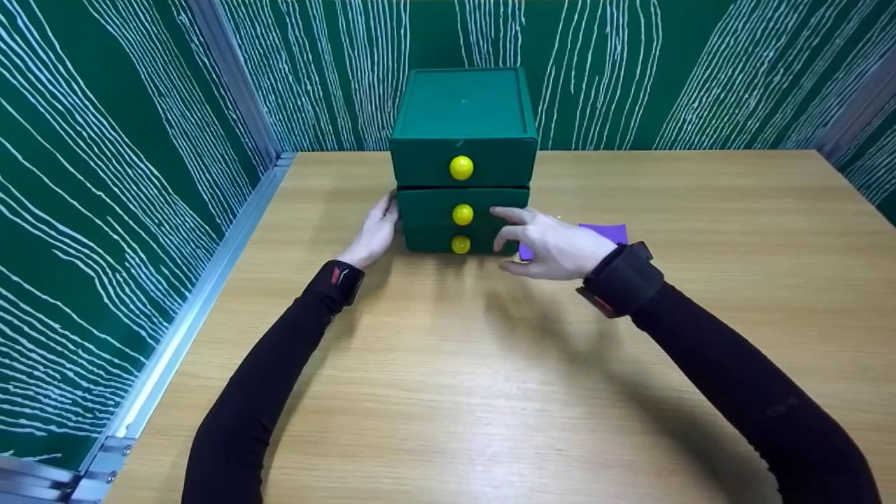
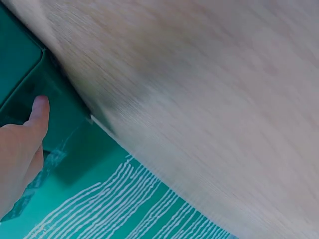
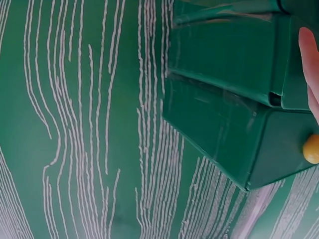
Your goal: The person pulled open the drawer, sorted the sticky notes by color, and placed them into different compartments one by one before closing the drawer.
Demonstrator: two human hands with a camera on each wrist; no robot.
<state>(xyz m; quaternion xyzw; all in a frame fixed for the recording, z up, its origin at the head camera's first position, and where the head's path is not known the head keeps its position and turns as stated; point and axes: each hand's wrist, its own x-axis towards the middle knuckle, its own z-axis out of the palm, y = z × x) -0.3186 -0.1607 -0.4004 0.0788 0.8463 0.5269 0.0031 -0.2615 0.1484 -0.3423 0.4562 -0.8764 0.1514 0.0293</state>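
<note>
A green drawer unit [image 1: 462,105] stands at the back of the table, its front turned toward me. Three round knobs, the top one a yellow knob [image 1: 461,168], line up down the front. At the unit's left side is my left hand [image 1: 374,227]; the left wrist view shows its straight index finger [image 2: 41,112] against the green side wall. My right hand [image 1: 553,245] hovers by the right part of the front, fingers spread and slightly bent, with nothing in them. In the right wrist view only its fingertips [image 3: 309,55] show, close to the front.
A flat purple piece [image 1: 609,232] lies on the wooden table [image 1: 434,392], partly hidden behind my right hand. Green walls with white wavy lines [image 1: 378,63] enclose the back and sides, and a metal rail [image 1: 182,308] runs along the left edge.
</note>
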